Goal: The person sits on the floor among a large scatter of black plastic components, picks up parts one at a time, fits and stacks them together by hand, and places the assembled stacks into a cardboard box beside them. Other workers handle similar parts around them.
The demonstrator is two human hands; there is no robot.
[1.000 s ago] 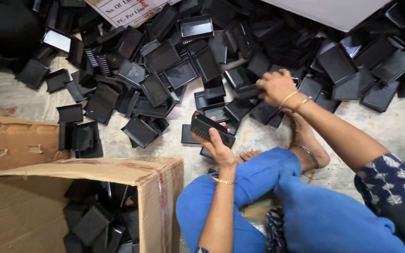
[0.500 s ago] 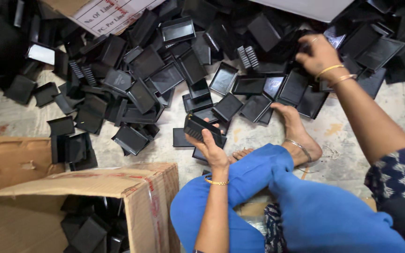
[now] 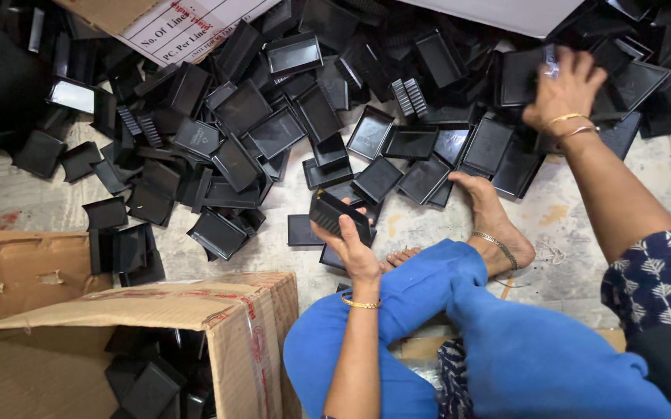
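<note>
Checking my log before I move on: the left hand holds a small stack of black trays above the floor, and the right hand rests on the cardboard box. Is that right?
Not quite. The left hand does hold a small stack of black trays, but the right hand is not on the cardboard box; it reaches into the pile of black trays on the floor, as the head view shows.

bare floor point(image 3: 428, 225) lies open beside the foot point(image 3: 491, 217); black trays point(image 3: 273, 132) crowd everything beyond.
</note>
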